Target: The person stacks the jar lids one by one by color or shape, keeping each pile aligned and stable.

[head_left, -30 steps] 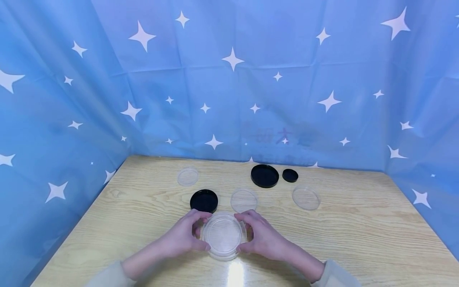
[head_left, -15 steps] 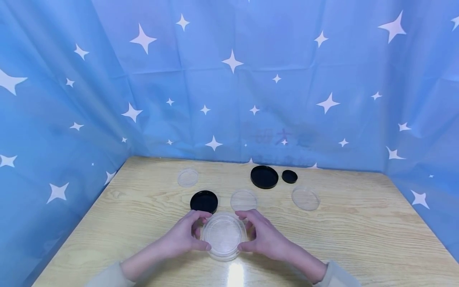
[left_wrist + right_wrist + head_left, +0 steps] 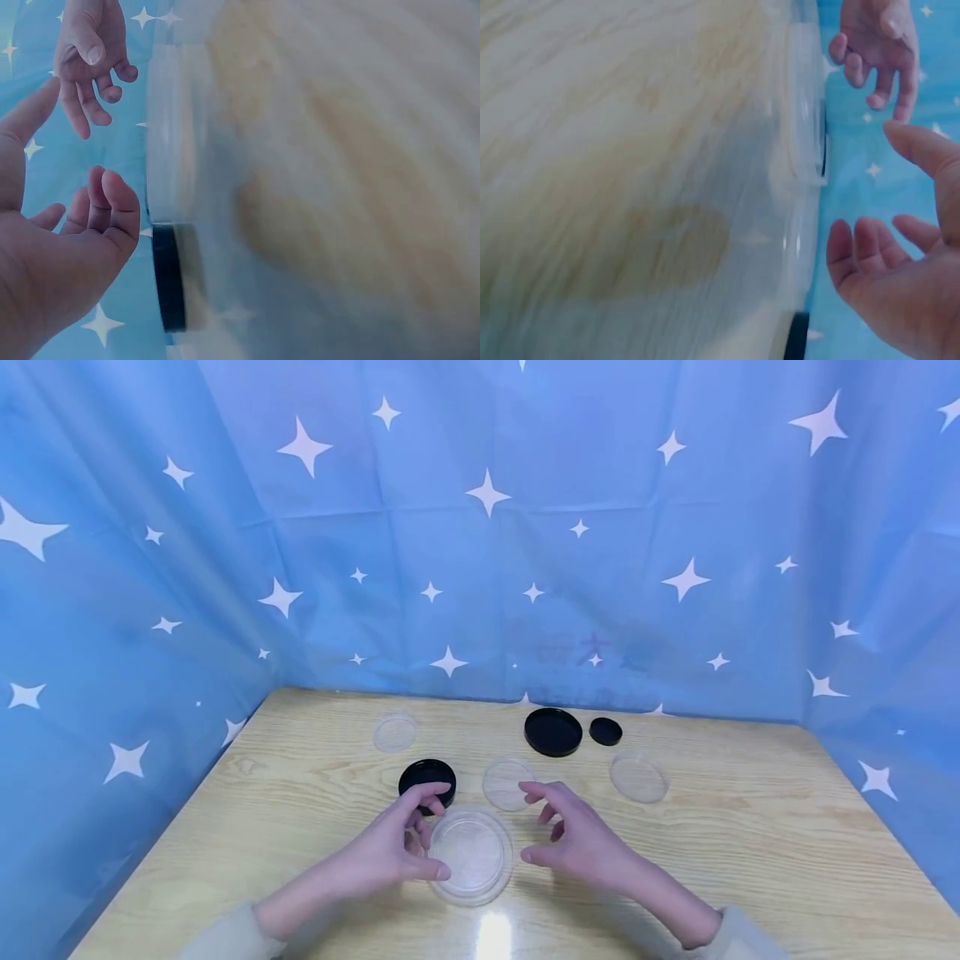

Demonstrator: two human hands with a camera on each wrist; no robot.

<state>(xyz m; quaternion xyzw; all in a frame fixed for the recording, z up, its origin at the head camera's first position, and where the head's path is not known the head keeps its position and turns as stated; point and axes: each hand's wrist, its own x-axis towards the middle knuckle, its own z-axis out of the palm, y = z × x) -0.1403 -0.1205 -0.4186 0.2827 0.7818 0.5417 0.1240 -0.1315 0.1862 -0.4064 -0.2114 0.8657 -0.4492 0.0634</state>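
A stack of clear round dishes point(image 3: 471, 855), like petri dishes of differing width, stands on the table near its front middle. My left hand point(image 3: 393, 852) hovers at its left, thumb and fingers spread in a loose curve and overlapping the rim in the head view. On the other side, my right hand point(image 3: 581, 842) is apart from the stack, thumb and fingers parted with nothing between them. Both wrist views show the clear stack point(image 3: 172, 135) side-on and the fingers raised above it. Just behind the left fingertips sits a black round dish point(image 3: 426, 772).
Behind the stack lies a clear disc point(image 3: 508, 783), with another clear disc point(image 3: 638, 778) to the right and a smaller one point(image 3: 394, 732) at back left. A large black dish point(image 3: 552, 732) and a small black one point(image 3: 605, 731) are near the back edge.
Both hands have let go of the clear stack. The right hand has moved off to the right, while the left has loosened and lifted slightly. The stack stays in place.
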